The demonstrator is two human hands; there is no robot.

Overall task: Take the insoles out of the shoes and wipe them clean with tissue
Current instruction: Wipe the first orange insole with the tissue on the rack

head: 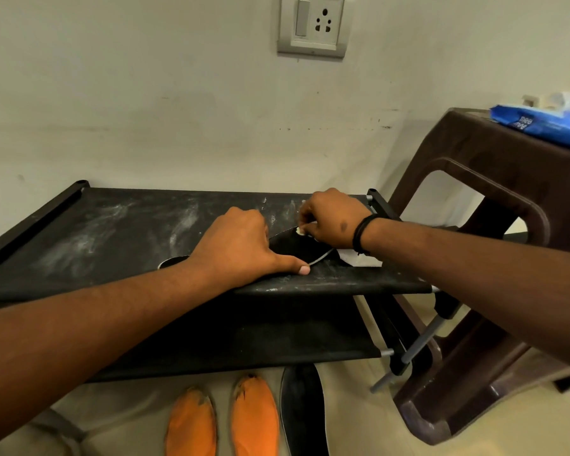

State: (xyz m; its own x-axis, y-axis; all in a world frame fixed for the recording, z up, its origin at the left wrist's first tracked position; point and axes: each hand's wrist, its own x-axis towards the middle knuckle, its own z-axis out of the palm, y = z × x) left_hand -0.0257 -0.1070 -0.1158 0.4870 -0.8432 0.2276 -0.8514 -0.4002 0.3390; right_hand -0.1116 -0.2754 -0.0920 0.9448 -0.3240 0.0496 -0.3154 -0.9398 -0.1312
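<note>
A black insole (pixel 293 246) lies on the dusty top shelf of a black shoe rack (pixel 112 232). My left hand (pixel 241 248) presses down on it, thumb stretched along its near edge. At the insole's far end my right hand (pixel 329 222) pinches a small wad of white tissue (pixel 299 230) against it. More white tissue (pixel 359 258) lies under my right wrist. On the floor below lie two orange insoles (pixel 191 422) (pixel 255 416) and another black insole (pixel 305 409), side by side.
A brown plastic stool (pixel 494 199) stands right of the rack, with a blue tissue pack (pixel 540 123) on top. The wall behind carries a switch and socket plate (pixel 311 24). The rack has a lower fabric shelf (pixel 277 337).
</note>
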